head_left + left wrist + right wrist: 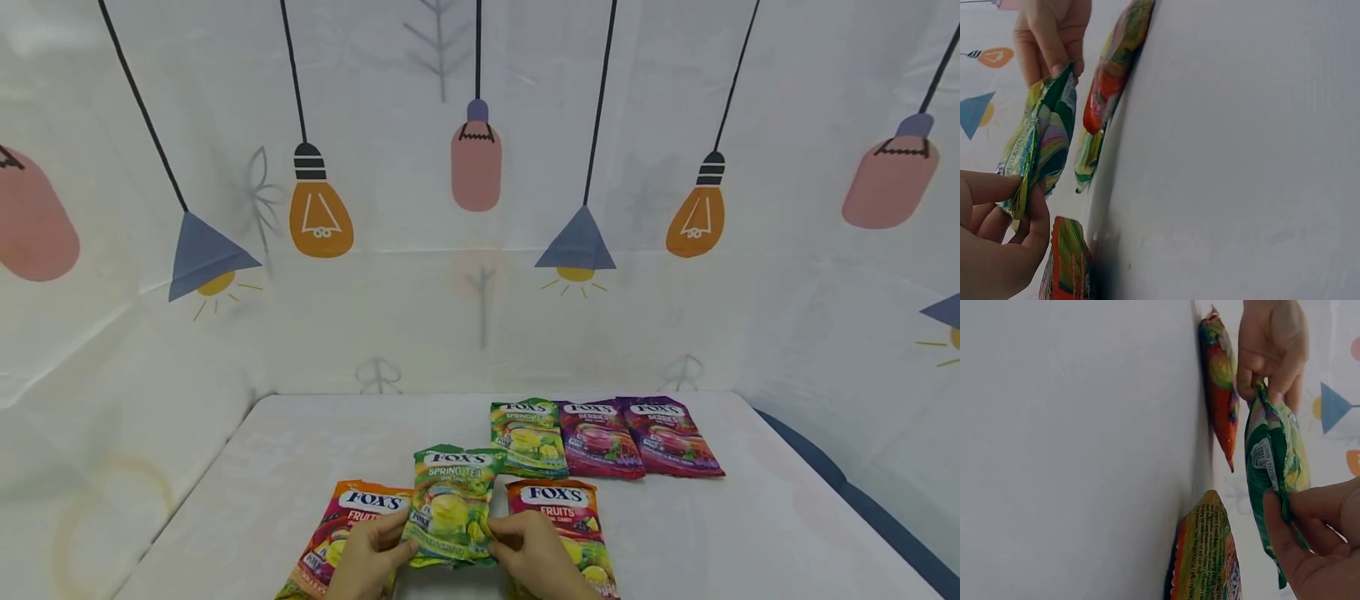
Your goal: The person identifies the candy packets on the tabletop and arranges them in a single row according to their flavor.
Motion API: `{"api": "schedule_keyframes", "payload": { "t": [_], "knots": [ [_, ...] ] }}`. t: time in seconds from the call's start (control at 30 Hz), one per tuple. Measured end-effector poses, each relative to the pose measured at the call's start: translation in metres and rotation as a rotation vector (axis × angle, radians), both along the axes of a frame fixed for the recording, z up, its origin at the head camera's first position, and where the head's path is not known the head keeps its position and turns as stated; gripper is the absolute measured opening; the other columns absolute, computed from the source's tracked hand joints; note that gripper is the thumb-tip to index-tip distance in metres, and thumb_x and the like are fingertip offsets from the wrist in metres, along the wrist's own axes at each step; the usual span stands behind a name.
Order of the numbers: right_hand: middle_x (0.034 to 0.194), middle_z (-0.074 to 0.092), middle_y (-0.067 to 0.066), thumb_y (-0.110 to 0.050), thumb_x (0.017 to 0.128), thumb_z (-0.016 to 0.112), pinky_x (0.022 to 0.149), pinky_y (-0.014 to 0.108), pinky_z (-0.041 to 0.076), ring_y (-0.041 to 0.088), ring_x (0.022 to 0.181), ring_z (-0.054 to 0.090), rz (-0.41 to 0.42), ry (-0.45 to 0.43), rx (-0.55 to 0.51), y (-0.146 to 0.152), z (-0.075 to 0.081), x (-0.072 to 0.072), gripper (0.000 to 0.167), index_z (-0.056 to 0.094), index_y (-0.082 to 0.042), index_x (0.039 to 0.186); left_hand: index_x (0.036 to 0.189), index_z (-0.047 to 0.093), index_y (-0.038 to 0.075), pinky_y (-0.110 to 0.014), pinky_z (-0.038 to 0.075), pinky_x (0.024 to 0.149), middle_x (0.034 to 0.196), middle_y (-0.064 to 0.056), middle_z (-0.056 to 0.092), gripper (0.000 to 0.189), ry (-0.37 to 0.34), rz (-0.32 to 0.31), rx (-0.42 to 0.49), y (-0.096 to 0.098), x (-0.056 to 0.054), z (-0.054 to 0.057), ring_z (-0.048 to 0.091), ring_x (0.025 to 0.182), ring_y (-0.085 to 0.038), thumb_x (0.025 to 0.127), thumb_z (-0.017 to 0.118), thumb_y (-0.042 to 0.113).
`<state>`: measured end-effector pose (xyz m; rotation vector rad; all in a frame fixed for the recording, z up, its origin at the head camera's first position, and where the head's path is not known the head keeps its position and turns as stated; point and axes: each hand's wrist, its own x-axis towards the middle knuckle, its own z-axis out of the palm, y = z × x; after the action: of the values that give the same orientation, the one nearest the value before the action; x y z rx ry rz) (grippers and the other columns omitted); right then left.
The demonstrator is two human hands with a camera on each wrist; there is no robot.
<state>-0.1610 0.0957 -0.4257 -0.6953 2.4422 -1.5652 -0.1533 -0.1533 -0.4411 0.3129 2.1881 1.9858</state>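
Both hands hold a green Fox's Spring Tea candy bag (448, 504) upright above the table, its printed front facing the head camera. My left hand (369, 557) pinches the lower left corner between thumb and fingers. At the lower right edge, my right hand (542, 552) pinches it the same way. In the right wrist view the bag's dark green back shows a white barcode label (1263, 454). A red and orange Fox's Fruits bag (322, 542) lies behind the left hand, partly covered by it. Another Fruits bag (570, 521) lies by the right hand, which hides part of it.
Along the back right of the white table (720, 533) lie a second Spring Tea bag (528, 437) and two purple Berries bags, one in the middle (600, 442) and one at the right end (670, 437). Behind the table hangs a white curtain (420, 325) printed with lamps.
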Motion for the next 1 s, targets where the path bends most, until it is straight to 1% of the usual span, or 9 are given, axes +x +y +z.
{"api": "schedule_keyframes", "payload": {
  "t": [0.1,0.2,0.33,0.47,0.6,0.73,0.83,0.9,1.0],
  "knots": [
    [0.099,0.070,0.016,0.004,0.083,0.064,0.063,0.021,0.052,0.006,0.077,0.062,-0.028,0.028,-0.001,-0.004,0.002,-0.005,0.025,0.067,0.007,0.107,0.130,0.036,-0.022,-0.032,0.054,0.077,0.120,-0.035,0.054,0.054,0.024,0.048,-0.019,0.000,-0.005,0.002,0.062,0.104,-0.036,0.087,0.061,-0.001],
    [0.097,0.069,0.020,0.007,0.081,0.065,0.062,0.019,0.052,0.015,0.078,0.067,-0.025,0.136,-0.008,-0.007,0.002,-0.013,0.023,0.069,0.007,0.104,0.129,0.039,-0.020,-0.030,0.055,0.074,0.116,-0.034,0.057,0.051,0.070,0.076,-0.044,0.000,-0.011,0.005,0.064,0.100,-0.035,0.087,0.061,-0.001],
    [0.087,0.070,0.018,0.009,0.080,0.065,0.059,0.016,0.050,0.013,0.070,0.067,-0.021,0.262,0.021,-0.011,0.004,-0.027,0.016,0.072,0.005,0.094,0.128,0.044,-0.018,-0.029,0.055,0.072,0.114,-0.032,0.059,0.048,0.117,0.123,-0.091,0.000,-0.021,0.010,0.064,0.098,-0.034,0.086,0.062,-0.001],
    [0.083,0.070,0.013,0.009,0.080,0.064,0.060,0.017,0.050,0.007,0.069,0.063,-0.044,0.282,0.063,-0.015,0.006,-0.040,0.014,0.072,0.004,0.090,0.127,0.046,-0.017,-0.031,0.055,0.072,0.113,-0.030,0.060,0.047,0.099,0.182,-0.118,0.001,-0.031,0.015,0.065,0.096,-0.032,0.086,0.061,-0.001],
    [0.090,0.070,0.017,0.010,0.079,0.065,0.060,0.018,0.050,0.015,0.071,0.066,-0.070,0.316,0.066,-0.019,0.006,-0.050,0.020,0.072,0.006,0.097,0.126,0.048,-0.015,-0.031,0.055,0.071,0.113,-0.029,0.062,0.045,0.071,0.228,-0.137,0.003,-0.042,0.019,0.066,0.093,-0.029,0.085,0.060,-0.003],
    [0.093,0.070,0.021,0.010,0.079,0.065,0.061,0.020,0.051,0.024,0.075,0.067,-0.097,0.356,0.090,-0.022,0.005,-0.059,0.021,0.070,0.009,0.099,0.125,0.050,-0.015,-0.033,0.055,0.073,0.112,-0.029,0.062,0.042,0.087,0.243,-0.144,0.004,-0.054,0.020,0.066,0.094,-0.030,0.085,0.059,-0.006],
    [0.089,0.070,0.019,0.009,0.079,0.065,0.058,0.020,0.050,0.021,0.070,0.064,-0.111,0.366,0.116,-0.023,0.004,-0.068,0.019,0.071,0.009,0.097,0.124,0.051,-0.015,-0.034,0.055,0.075,0.111,-0.028,0.062,0.041,0.111,0.231,-0.145,0.005,-0.063,0.020,0.066,0.094,-0.030,0.084,0.058,-0.007],
    [0.079,0.069,0.015,0.009,0.079,0.064,0.054,0.020,0.046,0.013,0.063,0.059,-0.108,0.375,0.137,-0.023,0.003,-0.074,0.009,0.070,0.008,0.086,0.123,0.053,-0.014,-0.033,0.055,0.074,0.111,-0.028,0.063,0.041,0.127,0.228,-0.153,0.006,-0.070,0.019,0.066,0.093,-0.030,0.083,0.059,-0.007],
    [0.064,0.059,0.006,0.010,0.079,0.062,0.049,0.018,0.037,0.003,0.055,0.044,-0.102,0.372,0.147,-0.022,0.001,-0.086,0.011,0.061,0.005,0.069,0.122,0.054,-0.014,-0.033,0.055,0.072,0.109,-0.028,0.064,0.041,0.145,0.233,-0.169,0.007,-0.081,0.018,0.065,0.092,-0.029,0.082,0.061,-0.008]
  ]
}}
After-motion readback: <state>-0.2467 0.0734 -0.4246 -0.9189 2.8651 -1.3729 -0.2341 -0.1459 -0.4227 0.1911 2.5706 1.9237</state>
